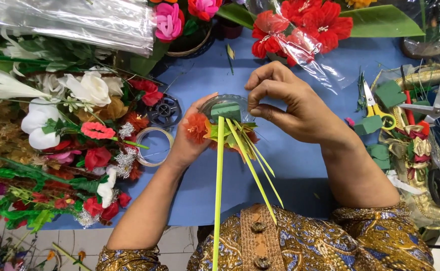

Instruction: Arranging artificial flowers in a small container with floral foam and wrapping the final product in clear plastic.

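Head view: long yellow-green leaf strips [219, 190] are seen fanning toward the near tabletop [300, 165] edge. At mid-tabletop, a small clear dish [220, 103] with green foam [226, 111] and an orange flower [196, 127] is gripped by left hand [190, 135] fingers; right hand [292, 103] fingers are pinched on the foam. Scissors [375, 108] lie toward the right edge.

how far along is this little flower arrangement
Early, by the look of it. Done: a green foam block sits in the small clear dish, with an orange flower and long yellow-green leaf strips stuck in. In hand: the left hand steadies the dish while the right hand pinches at the foam. Left: much foam is bare.
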